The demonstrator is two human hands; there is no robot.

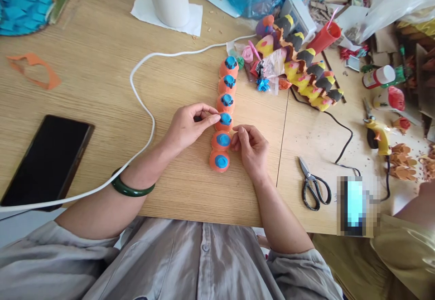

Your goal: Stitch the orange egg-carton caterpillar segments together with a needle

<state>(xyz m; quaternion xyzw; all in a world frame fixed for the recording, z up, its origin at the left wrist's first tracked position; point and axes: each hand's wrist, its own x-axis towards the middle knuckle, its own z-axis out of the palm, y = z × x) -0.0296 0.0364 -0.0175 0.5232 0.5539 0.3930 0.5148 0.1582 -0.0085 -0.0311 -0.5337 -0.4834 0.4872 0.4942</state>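
In the middle of the table lies an orange egg-carton strip, a row of several bumps with blue clay-like discs on top. Small dark bits stand on the farther discs; the two nearest discs look plain. My left hand reaches in from the left, thumb and forefinger pinched at the edge of the fourth disc from the far end. Whatever sits between those fingertips is too small to make out. On the strip's right side, my right hand has its fingers curled in and thumb against forefinger, close to the bumps; its fingertips' contents are hidden.
A white cable curves across the left, over my left forearm, near a black phone. Scissors and a yellow glue gun lie right. Painted carton strips and a white roll stand behind. Another person's arm is at right.
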